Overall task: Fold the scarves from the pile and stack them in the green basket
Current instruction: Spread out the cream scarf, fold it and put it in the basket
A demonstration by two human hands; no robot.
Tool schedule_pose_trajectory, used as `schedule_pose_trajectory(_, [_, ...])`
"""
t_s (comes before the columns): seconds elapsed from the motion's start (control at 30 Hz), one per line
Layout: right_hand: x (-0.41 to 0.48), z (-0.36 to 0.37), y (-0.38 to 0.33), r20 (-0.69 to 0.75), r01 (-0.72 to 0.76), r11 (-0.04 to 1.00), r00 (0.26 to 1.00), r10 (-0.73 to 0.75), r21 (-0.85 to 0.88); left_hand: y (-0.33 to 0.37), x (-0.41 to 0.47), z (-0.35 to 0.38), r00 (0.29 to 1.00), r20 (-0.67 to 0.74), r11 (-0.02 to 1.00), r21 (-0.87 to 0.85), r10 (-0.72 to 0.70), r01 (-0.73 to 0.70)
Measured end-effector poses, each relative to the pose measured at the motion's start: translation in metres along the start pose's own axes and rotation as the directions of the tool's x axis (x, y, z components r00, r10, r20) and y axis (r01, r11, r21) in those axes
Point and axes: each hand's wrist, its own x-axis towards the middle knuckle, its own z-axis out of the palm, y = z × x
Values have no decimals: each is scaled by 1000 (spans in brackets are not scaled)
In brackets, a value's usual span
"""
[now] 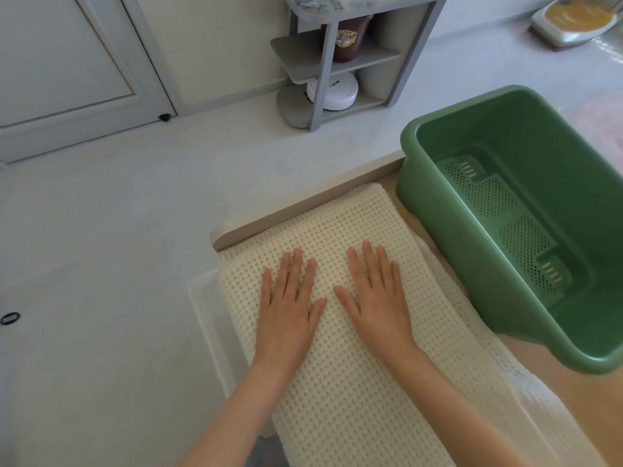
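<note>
One cream scarf (337, 399) lies just left of the green basket (455, 251), seemingly doubled over. The left hand (290, 308) and right hand (374, 298) press it flat, fingers straight and spread, gripping nothing. The basket holds nothing yet, so I judge the stacking unstarted; no pile shows.

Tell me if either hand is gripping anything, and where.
Nothing is gripped. The left hand and right hand lie flat, fingers straight, on top of the cream waffle-knit scarf.
</note>
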Motion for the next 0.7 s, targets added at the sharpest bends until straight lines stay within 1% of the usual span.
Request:
schedule_pose_trajectory(0.1, [-19,7,15,32,-18,999,999,20,-42,7,-13,6,1000,15,998,62,16,-17])
schedule_pose_trajectory(0.27, [-56,3,29,45,-28,999,999,30,-47,34,-48,13,998,51,996,80,21,-25])
schedule_pose_trajectory(0.43, [-127,3,53,61,-69,997,996,70,-18,71,-96,23,988,122,992,78,93,-103])
schedule_pose_trajectory(0.7, [-250,-10,101,115,-198,978,972,204,-60,154,-183,45,958,250,986,55,137,-155])
